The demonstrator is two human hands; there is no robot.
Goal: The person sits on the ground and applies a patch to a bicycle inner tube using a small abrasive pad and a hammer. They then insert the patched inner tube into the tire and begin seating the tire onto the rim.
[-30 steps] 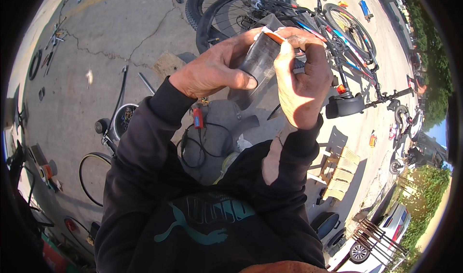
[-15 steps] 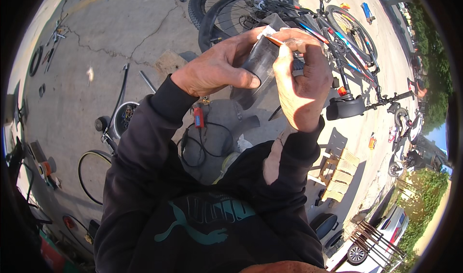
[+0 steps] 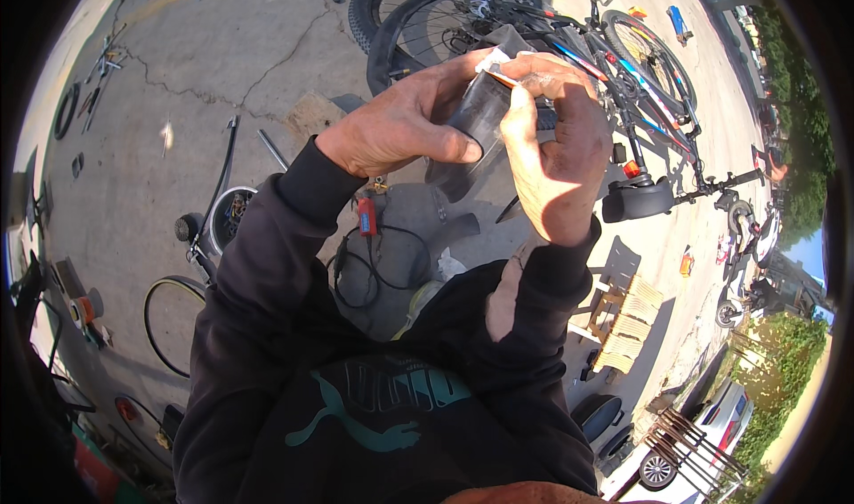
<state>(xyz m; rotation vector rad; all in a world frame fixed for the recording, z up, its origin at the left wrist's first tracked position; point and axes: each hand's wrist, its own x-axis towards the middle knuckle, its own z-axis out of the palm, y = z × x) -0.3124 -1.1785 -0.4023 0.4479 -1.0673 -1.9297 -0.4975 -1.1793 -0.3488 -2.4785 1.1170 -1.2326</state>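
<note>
A flattened black inner tube (image 3: pixel 480 117) is stretched between my hands, its lower end drooping. My left hand (image 3: pixel 400 130) grips it, thumb pressed on the top face and fingers hidden underneath. On its upper part lies a thin orange-and-white piece (image 3: pixel 503 80), looking like a tube patch. My right hand (image 3: pixel 560 148) pinches that piece at the tube's edge, between thumb and bent fingers. Some white material (image 3: pixel 492 60) shows beside it, partly covered by the fingers.
Beyond my hands a bicycle (image 3: pixel 640 95) lies on its side on concrete. Below the tube sits a red tool (image 3: pixel 366 217) with a black cable. A bucket of small parts (image 3: pixel 233 215) and a floor pump stand left. At right is a low slatted wooden stool (image 3: pixel 630 324).
My right thumb has shifted slightly left and up along the orange-and-white piece, and the right hand has tilted a little. My left hand keeps its hold on the tube.
</note>
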